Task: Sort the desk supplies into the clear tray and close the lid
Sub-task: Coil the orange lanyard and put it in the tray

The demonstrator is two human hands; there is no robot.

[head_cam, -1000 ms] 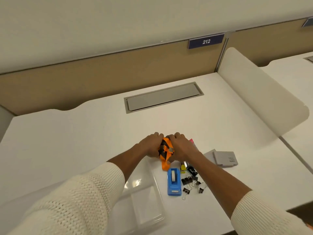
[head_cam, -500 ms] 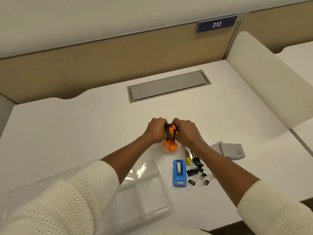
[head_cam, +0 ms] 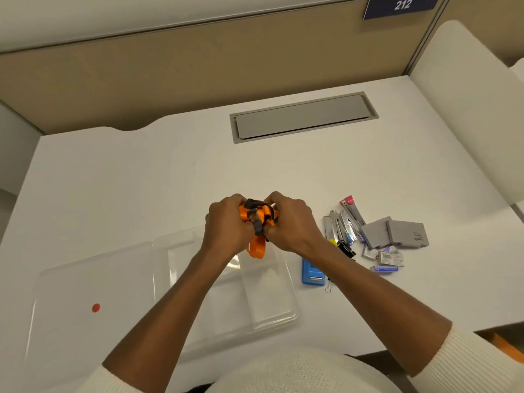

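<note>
While bunched between left hand [head_cam: 226, 222] and right hand [head_cam: 292, 222], both clenched on it, lanyard [head_cam: 256, 219] sits just above tray [head_cam: 283, 316]'s far end; loose tail dangling straight down, so basically just lower and drop.

Blue plastic tape dispenser [head_cam: 312, 275]: far end hidden under right forearm. Black binder clips [head_cam: 346, 249]: mostly hidden, count indeterminable. Small printed boxes [head_cam: 391, 258]: text illegible.
</note>
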